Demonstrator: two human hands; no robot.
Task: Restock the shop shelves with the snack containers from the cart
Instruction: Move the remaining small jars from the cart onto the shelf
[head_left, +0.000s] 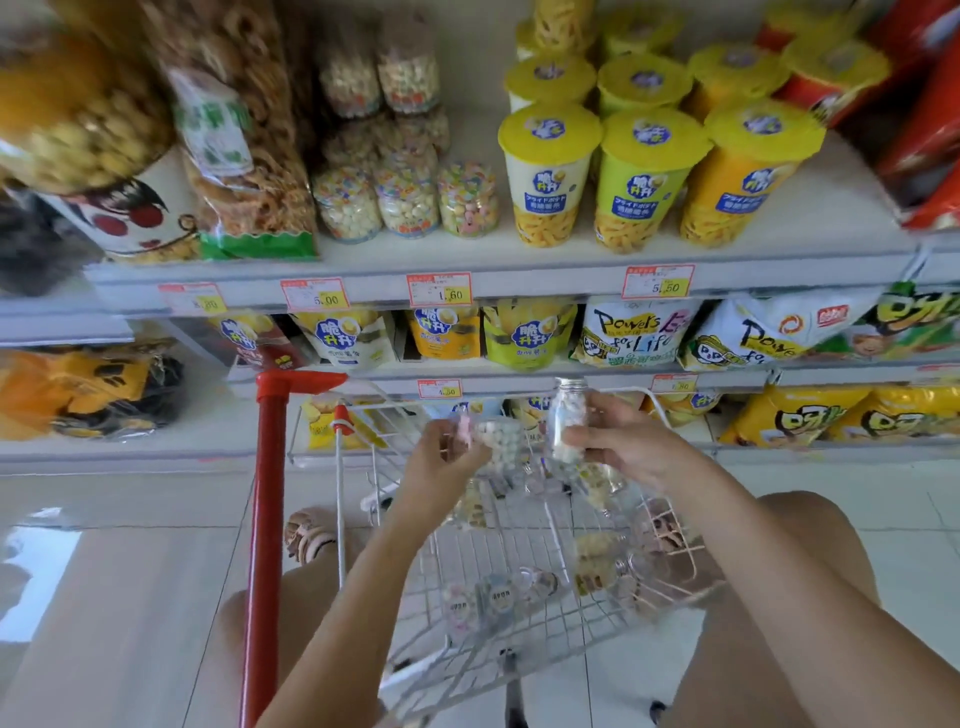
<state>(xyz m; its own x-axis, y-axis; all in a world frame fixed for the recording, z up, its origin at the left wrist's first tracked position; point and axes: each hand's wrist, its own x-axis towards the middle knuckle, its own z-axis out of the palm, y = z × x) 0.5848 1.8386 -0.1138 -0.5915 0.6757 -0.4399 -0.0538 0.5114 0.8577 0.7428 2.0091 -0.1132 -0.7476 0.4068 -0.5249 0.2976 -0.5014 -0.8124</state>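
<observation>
Shop aisle, white metal shelving (519, 262) packed with snacks, pale tiled floor below; the person is low down, knees on either side of a white wire cart (561, 634) with a red handle post (267, 519). Left hand (447, 460) has its fingers curled round a small clear plastic jar of pale round sweets (503, 441), held just above the cart; motion blur hides the lid. Right hand (618, 441) pinches a taller clear plastic jar with a silver screw cap (566, 415), upright and level with the cart's far rim. The two jars are close together, and I cannot tell whether they touch. More small clear jars (496, 597) lie loose on the cart floor, so the restock looks partly done at best. Likely home: the upper shelf, where a row of matching clear jars of pastel sweets (410, 202) stands stacked between a tall bag of brown ring-shaped crackers (249, 156) and yellow-lidded paper cups of potato sticks (545, 171), above the red-and-yellow price tag reading 1.60 (440, 289). To do it well: raise one hand at a time, set each jar base-down, and add to the front row rather than pushing into the stack, which looks easy to topple. Keep the grip low on the body so the fingers clear neighbouring jars on release.
</observation>
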